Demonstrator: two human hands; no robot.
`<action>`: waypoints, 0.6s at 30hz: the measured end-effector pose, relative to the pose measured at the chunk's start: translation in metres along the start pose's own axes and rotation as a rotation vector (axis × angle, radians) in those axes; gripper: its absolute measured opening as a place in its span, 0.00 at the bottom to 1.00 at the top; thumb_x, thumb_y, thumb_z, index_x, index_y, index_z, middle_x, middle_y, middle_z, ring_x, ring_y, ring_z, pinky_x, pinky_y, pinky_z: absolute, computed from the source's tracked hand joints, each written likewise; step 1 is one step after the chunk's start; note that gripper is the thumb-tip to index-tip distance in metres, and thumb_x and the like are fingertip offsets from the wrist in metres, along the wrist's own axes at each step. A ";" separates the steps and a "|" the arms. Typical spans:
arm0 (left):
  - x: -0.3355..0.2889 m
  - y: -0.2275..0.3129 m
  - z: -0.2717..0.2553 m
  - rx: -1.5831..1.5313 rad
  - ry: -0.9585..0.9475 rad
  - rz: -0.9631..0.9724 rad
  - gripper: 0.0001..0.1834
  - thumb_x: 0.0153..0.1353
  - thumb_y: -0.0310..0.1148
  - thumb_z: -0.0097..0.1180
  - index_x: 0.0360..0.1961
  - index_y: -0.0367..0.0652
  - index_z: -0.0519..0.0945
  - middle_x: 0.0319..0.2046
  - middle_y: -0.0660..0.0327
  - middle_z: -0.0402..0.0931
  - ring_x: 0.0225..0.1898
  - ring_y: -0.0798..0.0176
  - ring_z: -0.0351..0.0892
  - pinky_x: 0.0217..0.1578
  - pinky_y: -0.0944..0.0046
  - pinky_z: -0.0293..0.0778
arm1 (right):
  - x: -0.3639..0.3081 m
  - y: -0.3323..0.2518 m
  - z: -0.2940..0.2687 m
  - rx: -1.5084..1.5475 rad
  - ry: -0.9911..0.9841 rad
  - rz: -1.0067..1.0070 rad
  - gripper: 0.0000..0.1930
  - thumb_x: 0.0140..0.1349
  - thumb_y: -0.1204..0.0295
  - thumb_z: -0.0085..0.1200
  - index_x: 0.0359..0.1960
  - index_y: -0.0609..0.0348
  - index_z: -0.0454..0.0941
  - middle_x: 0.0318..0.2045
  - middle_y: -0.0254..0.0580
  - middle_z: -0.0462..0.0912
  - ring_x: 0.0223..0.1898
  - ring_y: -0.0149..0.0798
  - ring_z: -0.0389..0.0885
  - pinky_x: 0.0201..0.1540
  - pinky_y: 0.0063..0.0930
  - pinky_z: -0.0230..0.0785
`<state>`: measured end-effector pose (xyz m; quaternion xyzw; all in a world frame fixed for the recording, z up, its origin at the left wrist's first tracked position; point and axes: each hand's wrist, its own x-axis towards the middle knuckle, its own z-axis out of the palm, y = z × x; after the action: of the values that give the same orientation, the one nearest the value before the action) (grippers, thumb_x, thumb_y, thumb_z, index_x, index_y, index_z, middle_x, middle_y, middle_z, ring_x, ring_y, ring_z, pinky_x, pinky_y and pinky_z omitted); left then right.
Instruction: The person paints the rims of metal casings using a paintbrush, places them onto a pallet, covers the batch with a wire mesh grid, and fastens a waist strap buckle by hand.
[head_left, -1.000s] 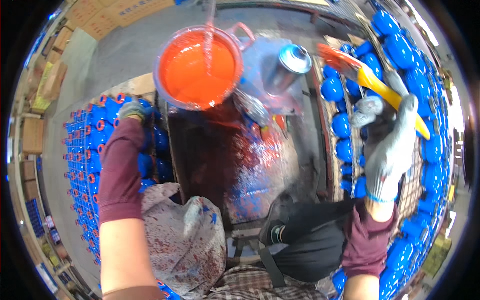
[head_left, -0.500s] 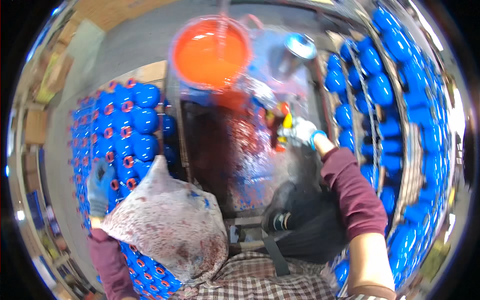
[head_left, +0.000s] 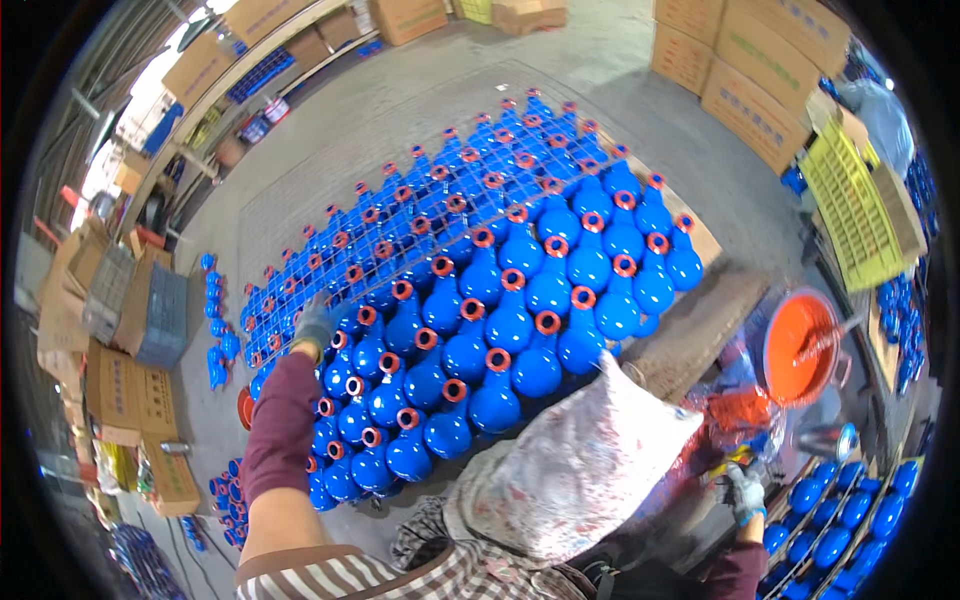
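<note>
My left hand [head_left: 313, 325], in a grey-blue glove, reaches out among rows of glossy blue vases [head_left: 465, 355] with red-orange rims. It is at the near edge of a wire mesh [head_left: 390, 255]; its fingers blend into the vases and mesh, so their grip is unclear. At lower right my gloved right hand [head_left: 745, 488] is closed round a small yellow thing [head_left: 738, 458], its kind unclear. Beyond that hand stands a bucket [head_left: 848, 372] of orange-red paint [head_left: 785, 350] with a stirring stick [head_left: 825, 340] in it. A paint-stained cloth [head_left: 570, 470] covers my lap.
A metal can [head_left: 828, 440] stands near the bucket. More blue vases [head_left: 832, 545] lie in racks at lower right. Cardboard boxes [head_left: 765, 85] and a yellow crate [head_left: 855, 205] are at the far right; shelves [head_left: 250, 60] and stacked boxes [head_left: 130, 390] line the left.
The view has swung left, bringing the full spread of vases to the middle and the bucket to the right. My left hand has moved farther out over the vases.
</note>
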<state>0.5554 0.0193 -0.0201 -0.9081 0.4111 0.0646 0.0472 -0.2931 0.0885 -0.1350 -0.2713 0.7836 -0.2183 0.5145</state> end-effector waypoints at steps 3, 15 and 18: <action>0.046 0.038 0.021 -0.086 0.027 -0.045 0.41 0.56 0.62 0.52 0.65 0.50 0.64 0.63 0.46 0.64 0.63 0.42 0.63 0.61 0.50 0.62 | -0.054 -0.105 -0.018 0.101 0.145 -0.337 0.21 0.62 0.59 0.58 0.51 0.61 0.75 0.30 0.32 0.78 0.23 0.24 0.71 0.25 0.19 0.64; 0.145 0.114 0.035 -0.052 0.036 0.155 0.30 0.59 0.56 0.51 0.61 0.59 0.70 0.60 0.53 0.66 0.62 0.44 0.64 0.59 0.47 0.64 | -0.139 -0.358 0.386 0.787 -0.532 -0.488 0.18 0.66 0.57 0.53 0.46 0.59 0.77 0.37 0.40 0.81 0.37 0.33 0.80 0.38 0.27 0.73; 0.155 0.121 0.023 -0.008 -0.028 0.144 0.28 0.58 0.55 0.53 0.59 0.60 0.72 0.60 0.53 0.64 0.62 0.44 0.63 0.60 0.47 0.63 | -0.120 -0.333 0.452 0.835 -0.566 -0.224 0.23 0.62 0.61 0.58 0.54 0.61 0.71 0.40 0.41 0.80 0.39 0.35 0.80 0.36 0.27 0.75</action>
<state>0.5643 -0.1718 -0.0714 -0.8753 0.4745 0.0820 0.0447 0.2304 -0.1139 -0.0149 -0.1733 0.4260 -0.4844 0.7442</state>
